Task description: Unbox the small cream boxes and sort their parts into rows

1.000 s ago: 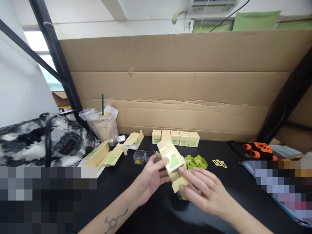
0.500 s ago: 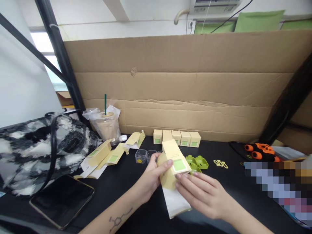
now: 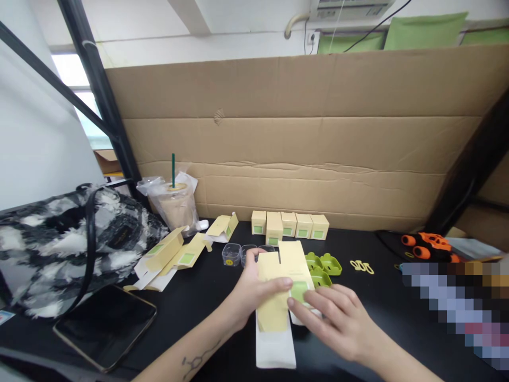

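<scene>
Both my hands hold a flattened yellow carton [image 3: 278,281] with a green label over the black table [image 3: 199,297]. My left hand [image 3: 250,292] grips its left side, thumb on top. My right hand [image 3: 338,318] pinches the right side near the green label, fingers partly spread. The carton's white inner side hangs down toward me. Behind it lie green plastic pieces [image 3: 324,264] and small clear containers [image 3: 238,253].
A row of closed yellow boxes [image 3: 290,225] stands against the cardboard wall [image 3: 298,143]. Unfolded cartons [image 3: 175,252] lie left, beside an iced drink cup [image 3: 177,204]. A patterned bag [image 3: 67,239] and a phone [image 3: 105,326] sit at left. Orange parts [image 3: 427,245] and yellow rings [image 3: 361,266] lie right.
The carton went from a half-formed, tilted box to a flatter, opened sheet turned toward me; both hands shifted slightly lower with it.
</scene>
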Demonstrator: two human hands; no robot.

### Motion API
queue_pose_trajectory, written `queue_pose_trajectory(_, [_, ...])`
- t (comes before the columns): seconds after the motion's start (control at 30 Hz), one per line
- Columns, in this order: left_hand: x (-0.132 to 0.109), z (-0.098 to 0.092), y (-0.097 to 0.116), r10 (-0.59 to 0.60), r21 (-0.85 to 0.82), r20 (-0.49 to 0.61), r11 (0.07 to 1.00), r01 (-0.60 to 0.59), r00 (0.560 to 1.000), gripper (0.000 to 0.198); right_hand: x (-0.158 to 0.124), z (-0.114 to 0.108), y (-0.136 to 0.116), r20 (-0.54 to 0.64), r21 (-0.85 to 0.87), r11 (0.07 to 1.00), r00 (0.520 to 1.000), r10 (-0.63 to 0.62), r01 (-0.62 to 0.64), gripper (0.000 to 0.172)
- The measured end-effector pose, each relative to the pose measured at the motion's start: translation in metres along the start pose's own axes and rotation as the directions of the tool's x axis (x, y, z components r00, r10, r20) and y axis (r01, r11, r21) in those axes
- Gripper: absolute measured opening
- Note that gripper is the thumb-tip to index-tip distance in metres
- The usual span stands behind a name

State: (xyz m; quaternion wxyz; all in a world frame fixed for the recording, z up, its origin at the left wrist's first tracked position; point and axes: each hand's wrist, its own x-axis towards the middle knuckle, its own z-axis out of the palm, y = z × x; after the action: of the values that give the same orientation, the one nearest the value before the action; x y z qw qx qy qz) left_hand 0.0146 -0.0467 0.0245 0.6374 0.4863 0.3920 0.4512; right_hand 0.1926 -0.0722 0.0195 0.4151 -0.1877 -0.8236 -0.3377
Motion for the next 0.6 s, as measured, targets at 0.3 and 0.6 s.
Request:
queue_pose_trajectory(0.3, [-0.017,-0.011,0.018,0.516,0.742,0.282,0.417,-0.525,0.809,0.067,-0.003,-0.002,0.016,0.079,-0.059,0.998,0.996,0.036,-0.031,0.027])
queue_pose_trajectory(0.6, [-0.029,-0.023,0.035,0.588,0.688,0.715,-0.493,-0.532,0.379,0.037,-0.002,-0.006,0.019,-0.023,-0.049,0.992,0.993,0.112,-0.113,0.019])
